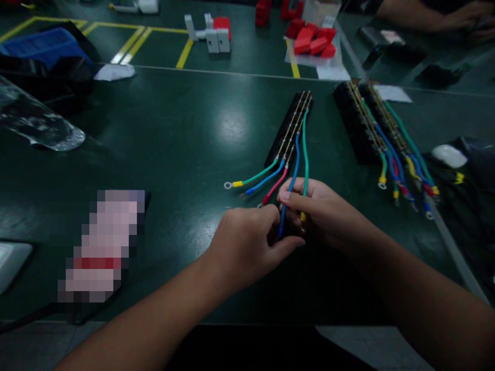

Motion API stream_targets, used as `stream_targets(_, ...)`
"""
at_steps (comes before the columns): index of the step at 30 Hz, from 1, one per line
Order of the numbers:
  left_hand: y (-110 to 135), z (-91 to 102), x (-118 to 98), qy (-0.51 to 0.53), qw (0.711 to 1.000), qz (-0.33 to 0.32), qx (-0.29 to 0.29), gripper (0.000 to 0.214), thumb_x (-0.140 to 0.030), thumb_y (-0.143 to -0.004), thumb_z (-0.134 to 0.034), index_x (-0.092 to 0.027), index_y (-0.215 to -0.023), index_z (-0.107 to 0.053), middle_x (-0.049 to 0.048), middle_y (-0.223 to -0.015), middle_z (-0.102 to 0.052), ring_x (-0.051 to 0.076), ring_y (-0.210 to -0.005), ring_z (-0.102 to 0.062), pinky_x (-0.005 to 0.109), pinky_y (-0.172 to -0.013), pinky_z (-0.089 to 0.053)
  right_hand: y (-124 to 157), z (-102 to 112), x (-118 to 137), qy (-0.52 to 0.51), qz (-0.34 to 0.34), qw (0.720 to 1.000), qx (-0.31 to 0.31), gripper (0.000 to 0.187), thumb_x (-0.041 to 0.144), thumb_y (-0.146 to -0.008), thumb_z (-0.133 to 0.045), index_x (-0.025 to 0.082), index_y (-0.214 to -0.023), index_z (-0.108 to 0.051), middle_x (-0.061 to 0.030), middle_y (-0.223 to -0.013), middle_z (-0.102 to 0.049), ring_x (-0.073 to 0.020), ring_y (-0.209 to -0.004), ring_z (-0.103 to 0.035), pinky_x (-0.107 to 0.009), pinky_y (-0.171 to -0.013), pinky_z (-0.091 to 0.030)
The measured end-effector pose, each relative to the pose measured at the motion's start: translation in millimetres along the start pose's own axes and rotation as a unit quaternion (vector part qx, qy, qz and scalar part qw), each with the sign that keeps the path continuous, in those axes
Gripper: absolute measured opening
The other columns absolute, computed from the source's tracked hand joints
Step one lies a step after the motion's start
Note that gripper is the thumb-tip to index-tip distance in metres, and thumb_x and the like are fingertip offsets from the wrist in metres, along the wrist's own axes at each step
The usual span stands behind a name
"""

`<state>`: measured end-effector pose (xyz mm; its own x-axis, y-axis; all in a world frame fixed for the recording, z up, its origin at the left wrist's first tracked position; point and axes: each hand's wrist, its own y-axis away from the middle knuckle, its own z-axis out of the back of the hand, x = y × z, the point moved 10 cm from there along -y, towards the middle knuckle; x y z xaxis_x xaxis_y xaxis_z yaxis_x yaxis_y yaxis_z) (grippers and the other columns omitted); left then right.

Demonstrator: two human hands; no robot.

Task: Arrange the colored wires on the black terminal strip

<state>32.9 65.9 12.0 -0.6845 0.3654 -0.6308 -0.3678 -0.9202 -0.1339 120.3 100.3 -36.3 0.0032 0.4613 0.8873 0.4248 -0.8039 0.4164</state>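
A black terminal strip (286, 126) with brass-coloured rails lies tilted on the table, wires fixed along it. My right hand (320, 208) pinches its long blue wire (296, 159) between thumb and fingers. The long green wire (307, 149) passes behind that thumb, its yellow-sleeved end showing below. My left hand (249, 242) is beside the blue wire's lower end, fingers curled and thumb held apart; its fingertips are partly hidden. Three shorter wires, green (259, 174), blue (265, 180) and red (276, 185), fan out to the left with ring terminals on their ends.
Two similar wired strips (358, 126) lie to the right. Red plastic parts (315, 40) and grey blocks (217, 40) are at the back. At left are a blurred-out object (102, 242), clear plastic (42, 121) and a blue item (46, 46). Another person's arm (429, 20) shows at top right.
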Motion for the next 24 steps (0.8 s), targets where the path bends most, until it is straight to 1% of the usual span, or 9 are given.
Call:
stream_targets(4,0.5,3.6,3.5,0.037,0.999,0.020,-0.018,0.029,-0.042,-0.075,-0.072,-0.018,-0.075,-0.056,-0.0029,-0.062,-0.064,0.011,-0.053,-0.056,0.024,-0.050,-0.034,0.6,2.9,1.3,0.019,0.007,1.000,-0.018,0.021,0.034,-0.081,-0.066,0.018,-0.082,-0.054,0.0057,-0.051,-0.049,-0.0075,-0.041,-0.042,-0.019,-0.038,-0.031)
stream_targets(7,0.9,7.0,2.9,0.042,0.998,0.018,-0.034,0.024,-0.034,-0.075,-0.073,-0.018,-0.076,-0.056,-0.0048,-0.059,-0.062,0.011,-0.053,-0.057,0.023,-0.050,-0.036,0.8,3.8,3.1,0.026,0.012,0.999,-0.024,0.020,0.034,-0.083,-0.065,0.017,-0.082,-0.054,0.0058,-0.050,-0.049,-0.0069,-0.040,-0.040,-0.018,-0.038,-0.030)
stream_targets(10,1.2,12.2,0.0,0.016,0.998,0.003,-0.061,0.020,-0.029,-0.076,-0.072,-0.018,-0.072,-0.055,-0.0050,-0.059,-0.062,0.010,-0.052,-0.057,0.023,-0.049,-0.035,1.1,5.5,5.6,0.026,0.020,0.999,-0.036,0.021,0.034,-0.084,-0.064,0.018,-0.078,-0.052,0.0064,-0.047,-0.047,-0.0060,-0.039,-0.038,-0.018,-0.038,-0.029)
stream_targets(14,2.5,16.0,-8.1,-0.063,0.994,-0.036,-0.087,0.021,-0.028,-0.081,-0.066,-0.018,-0.066,-0.055,-0.0035,-0.057,-0.061,0.011,-0.049,-0.055,0.025,-0.048,-0.032,1.4,8.1,6.0,0.015,0.021,0.998,-0.054,0.022,0.033,-0.084,-0.065,0.018,-0.077,-0.050,0.0070,-0.047,-0.046,-0.0056,-0.038,-0.036,-0.017,-0.037,-0.028)
stream_targets(18,4.2,12.7,-16.0,-0.129,0.985,-0.072,-0.084,0.021,-0.027,-0.088,-0.058,-0.019,-0.068,-0.056,-0.0021,-0.058,-0.060,0.013,-0.050,-0.056,0.028,-0.048,-0.028,0.2,5.9,4.8,-0.015,0.022,0.999,-0.042,0.021,0.031,-0.084,-0.065,0.018,-0.078,-0.050,0.0074,-0.048,-0.045,-0.0050,-0.039,-0.036,-0.016,-0.038,-0.028)
stream_targets(21,4.8,11.6,-17.5,-0.143,0.983,-0.077,-0.084,0.021,-0.026,-0.089,-0.055,-0.018,-0.070,-0.057,-0.0019,-0.058,-0.060,0.013,-0.049,-0.057,0.029,-0.047,-0.028,-2.1,3.7,1.8,-0.040,0.017,0.999,-0.022,0.021,0.032,-0.085,-0.064,0.018,-0.077,-0.050,0.0073,-0.048,-0.045,-0.0047,-0.040,-0.036,-0.016,-0.038,-0.030)
stream_targets(24,5.8,13.1,-18.9,-0.148,0.981,-0.081,-0.097,0.021,-0.026,-0.090,-0.054,-0.018,-0.070,-0.057,-0.0018,-0.058,-0.060,0.013,-0.049,-0.057,0.029,-0.046,-0.028,-4.2,2.6,-3.6,-0.050,0.000,0.999,-0.003,0.023,0.035,-0.085,-0.064,0.016,-0.078,-0.055,0.0058,-0.051,-0.048,-0.0051,-0.041,-0.041,-0.015,-0.037,-0.033)
